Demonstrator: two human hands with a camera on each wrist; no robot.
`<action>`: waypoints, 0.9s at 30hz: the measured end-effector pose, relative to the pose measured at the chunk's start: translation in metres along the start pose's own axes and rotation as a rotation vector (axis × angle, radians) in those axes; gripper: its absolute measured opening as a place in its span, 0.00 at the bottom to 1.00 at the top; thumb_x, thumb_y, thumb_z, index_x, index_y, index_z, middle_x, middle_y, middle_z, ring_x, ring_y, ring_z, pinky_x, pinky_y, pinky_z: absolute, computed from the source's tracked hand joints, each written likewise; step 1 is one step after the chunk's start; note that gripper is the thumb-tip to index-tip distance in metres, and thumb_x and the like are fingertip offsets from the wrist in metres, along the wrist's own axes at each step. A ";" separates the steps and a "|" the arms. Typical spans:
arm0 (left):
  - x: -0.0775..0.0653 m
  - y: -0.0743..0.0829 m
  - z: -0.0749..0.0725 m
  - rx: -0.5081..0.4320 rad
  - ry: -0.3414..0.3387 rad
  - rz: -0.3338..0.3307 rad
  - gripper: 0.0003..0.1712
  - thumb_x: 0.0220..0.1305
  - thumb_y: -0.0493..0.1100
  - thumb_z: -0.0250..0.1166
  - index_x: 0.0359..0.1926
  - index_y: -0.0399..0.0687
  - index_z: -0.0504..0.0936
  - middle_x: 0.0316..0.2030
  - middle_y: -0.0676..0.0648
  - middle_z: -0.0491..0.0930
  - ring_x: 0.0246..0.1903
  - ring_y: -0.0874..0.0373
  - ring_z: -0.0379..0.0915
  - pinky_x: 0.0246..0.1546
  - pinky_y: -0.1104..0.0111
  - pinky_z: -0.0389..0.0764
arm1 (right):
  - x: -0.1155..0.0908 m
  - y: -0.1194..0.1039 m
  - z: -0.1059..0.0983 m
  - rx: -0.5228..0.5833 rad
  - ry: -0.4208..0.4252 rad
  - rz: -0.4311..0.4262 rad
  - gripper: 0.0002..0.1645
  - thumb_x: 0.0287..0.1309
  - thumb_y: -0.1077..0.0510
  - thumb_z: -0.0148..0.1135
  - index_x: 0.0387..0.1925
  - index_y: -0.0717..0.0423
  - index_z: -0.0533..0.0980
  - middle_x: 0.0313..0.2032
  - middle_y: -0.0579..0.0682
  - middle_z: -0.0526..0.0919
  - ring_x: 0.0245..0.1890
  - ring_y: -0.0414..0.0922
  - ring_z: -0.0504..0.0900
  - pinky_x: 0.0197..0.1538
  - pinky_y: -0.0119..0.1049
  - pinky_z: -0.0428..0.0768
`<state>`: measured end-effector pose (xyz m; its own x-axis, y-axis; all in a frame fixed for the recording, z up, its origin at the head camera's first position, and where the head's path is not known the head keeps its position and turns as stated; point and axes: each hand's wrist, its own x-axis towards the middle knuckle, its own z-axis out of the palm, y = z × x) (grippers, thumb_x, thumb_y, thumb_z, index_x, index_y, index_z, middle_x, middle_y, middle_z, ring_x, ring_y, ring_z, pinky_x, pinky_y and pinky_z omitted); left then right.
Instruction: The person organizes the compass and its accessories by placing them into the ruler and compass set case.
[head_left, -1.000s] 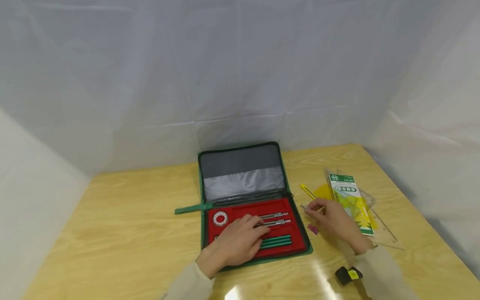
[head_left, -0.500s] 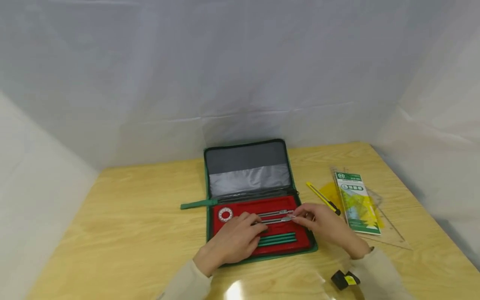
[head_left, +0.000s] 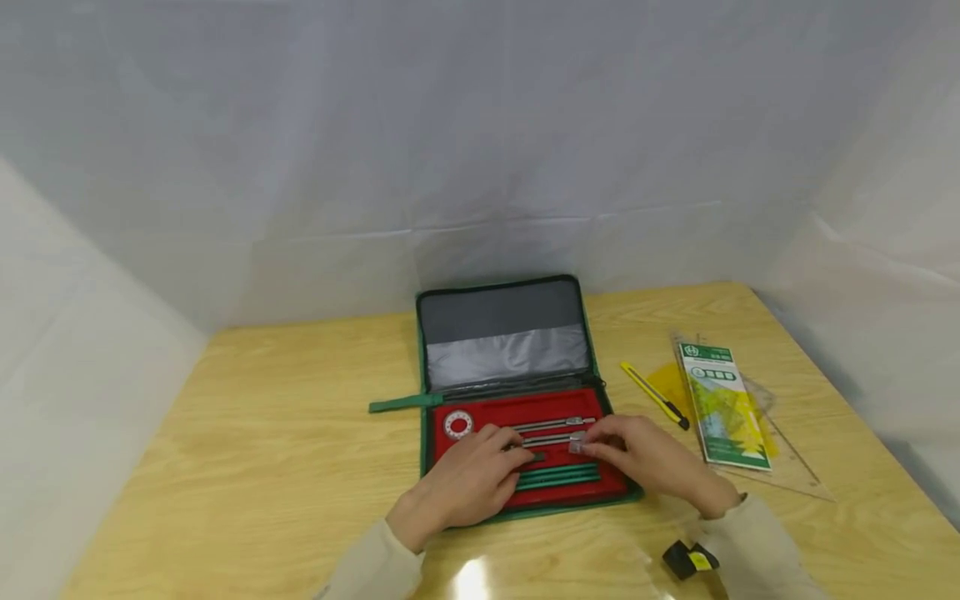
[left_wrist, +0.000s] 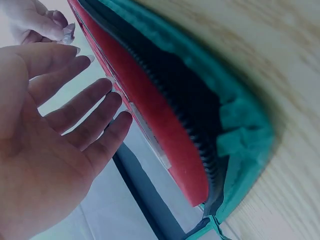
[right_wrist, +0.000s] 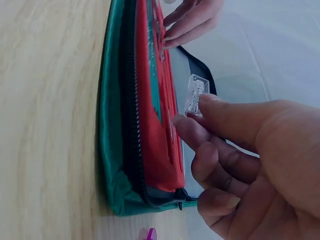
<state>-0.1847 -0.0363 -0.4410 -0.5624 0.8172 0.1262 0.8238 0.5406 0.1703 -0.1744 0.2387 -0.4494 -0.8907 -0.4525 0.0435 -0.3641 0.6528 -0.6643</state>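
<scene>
A green zip case [head_left: 630, 493] lies unfolded on the table, its red tray [head_left: 480, 410] facing up. Set in the tray are a white ring-shaped disc [head_left: 458, 424], two metal compasses [head_left: 555, 423] and several green rods [head_left: 558, 477]. My left hand [head_left: 472, 477] lies over the tray's left part, fingers extended in the left wrist view, covering the compasses' left ends. With thumb and forefinger my right hand [head_left: 651, 454] pinches a small clear plastic box [right_wrist: 195, 95] over the tray's right side. Whether the box touches the tray, I cannot tell.
To the right lie a yellow utility knife [head_left: 655, 395], clear set squares [head_left: 797, 475] and a green-and-yellow packet [head_left: 723, 408]. A black and yellow object [head_left: 690, 560] sits by the right sleeve. A small purple piece [right_wrist: 151, 234] lies beside the case. White sheeting [head_left: 480, 150] hangs behind.
My right hand has moved left from beside the case to over the tray, carrying the small clear box and uncovering the knife. The left hand stays over the tray. The view shifts slightly.
</scene>
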 end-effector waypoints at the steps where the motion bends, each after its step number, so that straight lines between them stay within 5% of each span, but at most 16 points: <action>1: 0.000 0.000 0.000 0.002 0.003 0.001 0.14 0.69 0.44 0.56 0.51 0.51 0.82 0.48 0.50 0.75 0.45 0.57 0.70 0.48 0.66 0.73 | 0.000 0.000 0.000 -0.025 0.006 -0.006 0.07 0.64 0.50 0.59 0.38 0.44 0.82 0.34 0.37 0.81 0.31 0.34 0.77 0.35 0.32 0.77; 8: 0.000 -0.001 0.001 0.001 -0.001 -0.002 0.14 0.68 0.43 0.56 0.51 0.51 0.82 0.48 0.50 0.75 0.45 0.57 0.70 0.48 0.66 0.73 | 0.004 -0.002 -0.003 -0.309 -0.015 -0.061 0.06 0.61 0.55 0.63 0.36 0.44 0.85 0.33 0.33 0.78 0.33 0.31 0.76 0.38 0.32 0.78; 15: 0.000 -0.002 0.002 -0.010 -0.003 -0.010 0.14 0.68 0.43 0.56 0.51 0.52 0.82 0.50 0.50 0.75 0.47 0.57 0.69 0.49 0.66 0.72 | 0.008 -0.021 -0.004 -0.429 -0.036 -0.019 0.05 0.59 0.56 0.65 0.31 0.48 0.86 0.29 0.38 0.78 0.28 0.35 0.77 0.32 0.34 0.78; 22: 0.000 -0.001 0.002 -0.015 0.003 -0.014 0.14 0.68 0.44 0.56 0.51 0.52 0.82 0.50 0.50 0.75 0.47 0.57 0.69 0.49 0.65 0.73 | 0.012 -0.027 -0.001 -0.274 -0.001 0.187 0.06 0.56 0.56 0.67 0.24 0.46 0.86 0.23 0.37 0.81 0.18 0.34 0.70 0.26 0.33 0.72; 27: -0.001 -0.001 0.002 -0.022 -0.010 -0.027 0.14 0.68 0.44 0.56 0.51 0.52 0.82 0.50 0.51 0.75 0.47 0.57 0.69 0.49 0.64 0.72 | 0.011 -0.023 0.002 -0.217 0.049 0.241 0.06 0.52 0.56 0.70 0.22 0.46 0.85 0.22 0.37 0.82 0.17 0.35 0.70 0.25 0.33 0.71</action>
<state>-0.1850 -0.0368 -0.4435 -0.5837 0.8043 0.1113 0.8064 0.5581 0.1954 -0.1753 0.2176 -0.4351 -0.9685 -0.2426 -0.0561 -0.1857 0.8540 -0.4859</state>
